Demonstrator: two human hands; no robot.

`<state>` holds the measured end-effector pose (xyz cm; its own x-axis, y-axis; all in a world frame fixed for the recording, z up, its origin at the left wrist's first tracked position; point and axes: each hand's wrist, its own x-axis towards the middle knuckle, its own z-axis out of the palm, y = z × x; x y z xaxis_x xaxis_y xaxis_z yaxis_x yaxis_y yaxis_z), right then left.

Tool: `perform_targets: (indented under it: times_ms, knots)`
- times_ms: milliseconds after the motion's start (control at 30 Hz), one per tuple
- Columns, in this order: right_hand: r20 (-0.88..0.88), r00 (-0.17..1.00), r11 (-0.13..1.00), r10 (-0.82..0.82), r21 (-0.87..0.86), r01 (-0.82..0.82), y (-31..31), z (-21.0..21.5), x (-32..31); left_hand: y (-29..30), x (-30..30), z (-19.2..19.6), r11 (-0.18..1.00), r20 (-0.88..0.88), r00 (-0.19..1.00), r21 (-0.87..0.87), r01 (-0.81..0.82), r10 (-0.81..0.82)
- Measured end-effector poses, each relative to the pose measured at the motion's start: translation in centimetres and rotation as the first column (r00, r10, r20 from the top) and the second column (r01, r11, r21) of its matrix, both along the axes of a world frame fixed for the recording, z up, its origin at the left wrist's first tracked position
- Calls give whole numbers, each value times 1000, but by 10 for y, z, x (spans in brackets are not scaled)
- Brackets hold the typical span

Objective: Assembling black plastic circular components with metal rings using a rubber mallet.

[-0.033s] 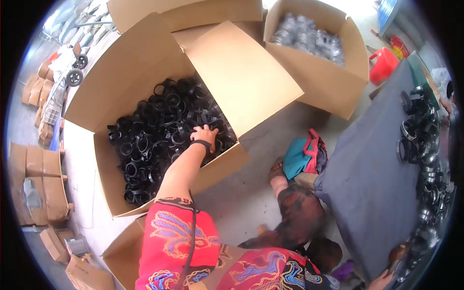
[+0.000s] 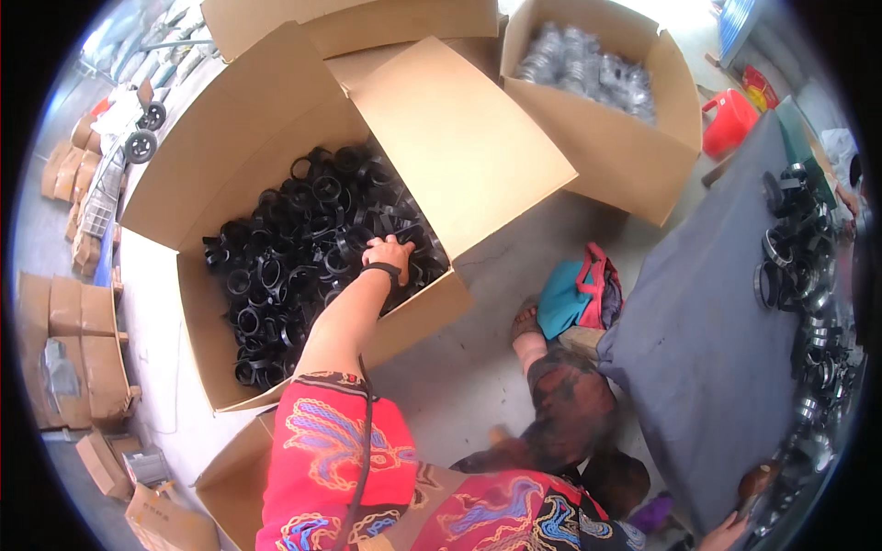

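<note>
My left hand [image 2: 390, 257], with a dark band at its wrist, reaches into a large open cardboard box [image 2: 367, 332]. Its fingers are apart and lie on a heap of black ring-shaped clamps [image 2: 303, 248], close to the box's right wall; nothing lifted shows in them. At the lower right edge, part of my right hand [image 2: 728, 533] shows beside the cloth-covered table [image 2: 707, 285]. Its fingers are mostly cut off, and a brown rounded thing [image 2: 757, 479] sits close by.
Another cardboard box [image 2: 606, 138] holds clear-wrapped pieces at the back. Metal rings [image 2: 813, 294] line the table's far right side. A teal and red bag [image 2: 574, 292] stands by my foot [image 2: 526, 323]. A red jug [image 2: 728, 124] is behind the table; stacked cartons [image 2: 78, 340] stand left.
</note>
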<state>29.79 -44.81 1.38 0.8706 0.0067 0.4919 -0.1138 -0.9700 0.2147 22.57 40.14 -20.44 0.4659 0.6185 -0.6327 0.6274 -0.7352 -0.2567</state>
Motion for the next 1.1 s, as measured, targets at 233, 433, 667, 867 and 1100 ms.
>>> perform_targets:
  times_ms: [233,433,667,867,1100]
  knots:
    - [-13,1000,1000,-22,-17,22,13,4,-1,-8,-8,4,999,56,998,-23,41,-39]
    - [-34,999,999,-7,52,9,22,6,-2,11,-19,-7,967,20,969,-63,246,-246]
    - [-31,999,999,-12,-33,11,16,8,-5,6,-23,0,955,81,954,-47,293,-289]
    - [-18,999,999,32,-31,-32,2,-2,-1,21,-37,-19,917,171,902,45,396,-397]
    - [-28,1000,997,0,-77,-2,10,7,-3,13,-27,-16,960,291,917,32,277,-274]
